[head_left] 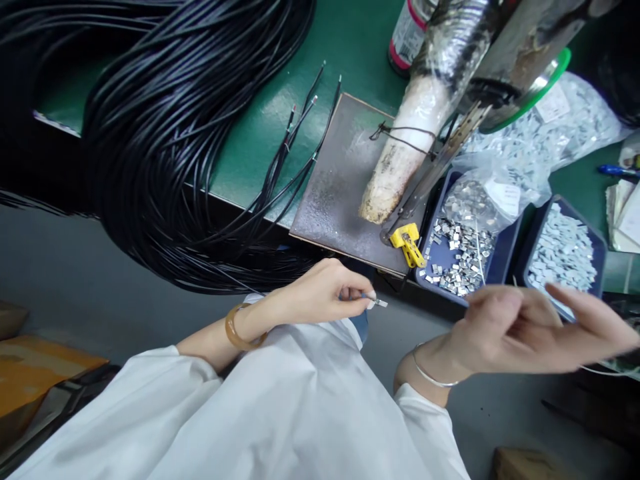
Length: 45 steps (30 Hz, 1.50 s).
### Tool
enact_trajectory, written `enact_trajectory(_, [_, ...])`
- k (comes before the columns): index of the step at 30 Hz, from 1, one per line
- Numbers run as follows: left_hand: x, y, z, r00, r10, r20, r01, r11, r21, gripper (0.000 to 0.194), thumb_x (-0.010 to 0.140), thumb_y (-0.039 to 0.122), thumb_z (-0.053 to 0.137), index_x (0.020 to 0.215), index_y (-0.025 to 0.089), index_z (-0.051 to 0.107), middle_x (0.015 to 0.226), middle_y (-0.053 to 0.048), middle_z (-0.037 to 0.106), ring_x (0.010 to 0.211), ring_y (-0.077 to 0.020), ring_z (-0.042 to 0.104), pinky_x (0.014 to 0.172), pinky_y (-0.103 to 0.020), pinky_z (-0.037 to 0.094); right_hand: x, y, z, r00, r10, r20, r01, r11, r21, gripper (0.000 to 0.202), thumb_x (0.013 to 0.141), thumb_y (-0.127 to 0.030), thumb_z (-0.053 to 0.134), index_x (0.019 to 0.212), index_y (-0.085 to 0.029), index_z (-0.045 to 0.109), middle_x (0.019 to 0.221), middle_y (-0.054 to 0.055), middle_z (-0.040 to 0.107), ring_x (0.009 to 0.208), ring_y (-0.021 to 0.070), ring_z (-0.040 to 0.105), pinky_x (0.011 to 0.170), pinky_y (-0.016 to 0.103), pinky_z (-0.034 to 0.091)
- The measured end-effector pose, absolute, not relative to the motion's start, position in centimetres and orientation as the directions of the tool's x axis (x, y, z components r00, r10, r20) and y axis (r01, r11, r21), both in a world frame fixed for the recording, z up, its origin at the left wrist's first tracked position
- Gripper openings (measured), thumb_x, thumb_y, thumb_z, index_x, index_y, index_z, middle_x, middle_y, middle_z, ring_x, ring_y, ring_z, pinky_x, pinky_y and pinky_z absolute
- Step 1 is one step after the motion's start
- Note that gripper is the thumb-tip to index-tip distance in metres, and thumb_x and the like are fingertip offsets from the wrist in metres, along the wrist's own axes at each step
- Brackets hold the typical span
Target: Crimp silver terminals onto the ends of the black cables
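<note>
My left hand (340, 291) is closed in a pinch in front of the bench edge. It grips a thin cable whose tip carries a small silver metal connector (381, 303), pointing right. Most of that cable is hidden by the fingers. Off to the right, my right hand (530, 327) is raised before the parts trays with its outer fingers spread; motion blurs it slightly, and nothing shows in it. Closest to it are a dark blue tray (509, 250) of small metal connector shells (463, 257) and another tray (602, 267) of pale grey pieces (565, 253).
A large bundle of black cables (150, 133) hangs over the green bench (360, 43) at left. A metal plate (335, 180) lies under a wrapped nozzle (400, 160), beside a yellow clip (407, 243). Bags of parts (565, 133) and a jar (407, 37) stand behind.
</note>
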<state>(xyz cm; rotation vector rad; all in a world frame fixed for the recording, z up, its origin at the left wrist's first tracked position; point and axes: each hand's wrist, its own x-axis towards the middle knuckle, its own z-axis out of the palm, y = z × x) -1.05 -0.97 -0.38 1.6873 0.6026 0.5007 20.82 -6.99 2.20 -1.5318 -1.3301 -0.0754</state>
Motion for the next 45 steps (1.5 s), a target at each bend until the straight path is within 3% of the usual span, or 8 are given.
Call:
enact_trajectory(3, [-2.2, -0.8, -0.5, 0.654, 0.757, -0.003, 0.137, -0.114, 0.984, 0.014, 0.084, 0.024, 0.070, 0.086, 0.014, 0.079, 0.074, -0.004, 0.075, 0.060, -0.0102, 0.061, 0.057, -0.019, 0.045, 22.1, -5.5, 2.0, 0.382, 0.774, 0.506, 0.804, -0.009, -0.594, 0.010, 0.089, -0.028, 0.067, 0.096, -0.022, 0.066, 0.077, 0.000, 0.068, 0.064, 0.0175, 0.070, 0.057, 0.031, 0.054])
enact_trajectory(8, [-4.6, 2.3, -1.1, 0.002, 0.957, 0.291, 0.418, -0.265, 0.869, 0.009, 0.080, 0.021, 0.074, 0.087, 0.019, 0.077, 0.071, -0.001, 0.066, 0.058, -0.0117, 0.050, 0.060, -0.026, 0.040, 24.9, -2.6, 0.5, 0.262, 0.911, 0.320, 0.895, -0.105, -0.434, 0.015, 0.084, -0.033, 0.067, 0.076, -0.021, 0.065, 0.075, 0.000, 0.068, 0.062, 0.0138, 0.059, 0.063, 0.029, 0.049])
enact_trajectory(12, [-5.9, 5.1, -2.2, -0.043, 0.933, 0.358, 0.640, -0.250, 0.726, 0.008, 0.075, 0.013, 0.071, 0.080, 0.020, 0.072, 0.075, -0.002, 0.062, 0.069, -0.0168, 0.054, 0.070, -0.030, 0.040, 26.0, -1.0, 0.4, 0.267, 0.946, 0.183, 0.876, -0.160, -0.454, 0.010, 0.077, -0.029, 0.068, 0.071, -0.021, 0.065, 0.070, -0.002, 0.066, 0.057, 0.0123, 0.054, 0.062, 0.029, 0.045])
enact_trajectory(16, [-5.9, 4.6, -1.8, -0.110, 0.939, 0.327, 0.444, -0.248, 0.861, 0.014, 0.078, 0.012, 0.068, 0.088, 0.018, 0.074, 0.066, 0.002, 0.061, 0.057, -0.0104, 0.047, 0.062, -0.025, 0.038, 25.7, -1.0, 0.8, 0.245, 0.958, 0.146, 0.888, -0.161, -0.431, 0.009, 0.075, -0.024, 0.068, 0.068, -0.021, 0.061, 0.066, -0.004, 0.063, 0.056, 0.0113, 0.053, 0.064, 0.030, 0.044])
enact_trajectory(21, [-4.8, 0.8, 1.6, 0.400, 0.882, 0.249, -0.019, -0.263, 0.965, 0.010, 0.081, 0.017, 0.073, 0.087, 0.014, 0.079, 0.074, -0.004, 0.074, 0.053, -0.0070, 0.049, 0.050, -0.021, 0.037, 23.8, -3.1, 1.0, 0.339, 0.823, 0.457, 0.846, -0.054, -0.530, 0.012, 0.079, -0.024, 0.067, 0.072, -0.021, 0.058, 0.080, 0.000, 0.064, 0.070, 0.0150, 0.064, 0.059, 0.027, 0.049])
enact_trajectory(25, [-2.9, -0.6, 2.1, 0.808, 0.587, 0.059, -0.162, 0.124, 0.979, 0.011, 0.084, 0.015, 0.066, 0.087, 0.010, 0.076, 0.063, -0.003, 0.070, 0.047, -0.0063, 0.049, 0.047, -0.018, 0.040, 22.0, -4.8, 2.0, 0.425, 0.746, 0.512, 0.769, 0.000, -0.639, 0.016, 0.079, -0.022, 0.073, 0.073, -0.020, 0.059, 0.084, 0.001, 0.069, 0.064, 0.0145, 0.068, 0.055, 0.027, 0.053])
enact_trajectory(30, [0.0, -0.2, -0.2, 0.632, 0.754, -0.177, -0.254, 0.418, 0.872, 0.011, 0.084, 0.023, 0.067, 0.086, 0.012, 0.067, 0.061, 0.000, 0.067, 0.039, -0.0028, 0.040, 0.040, -0.016, 0.031, 19.0, -5.7, 2.3, 0.415, 0.808, 0.417, 0.477, 0.197, -0.856, 0.018, 0.081, -0.019, 0.075, 0.074, -0.020, 0.059, 0.085, 0.001, 0.073, 0.071, 0.0176, 0.075, 0.064, 0.030, 0.061])
enact_trajectory(45, [0.6, 0.2, 0.0, 0.572, 0.816, -0.081, -0.227, 0.252, 0.941, 0.026, 0.081, 0.028, 0.075, 0.065, 0.011, 0.063, 0.057, 0.001, 0.057, 0.054, -0.0069, 0.050, 0.055, -0.019, 0.041, 16.8, -4.7, -0.1, 0.176, 0.911, 0.374, 0.385, 0.286, -0.878, 0.010, 0.086, -0.015, 0.072, 0.090, -0.025, 0.074, 0.095, 0.001, 0.073, 0.088, 0.0136, 0.072, 0.069, 0.026, 0.062])
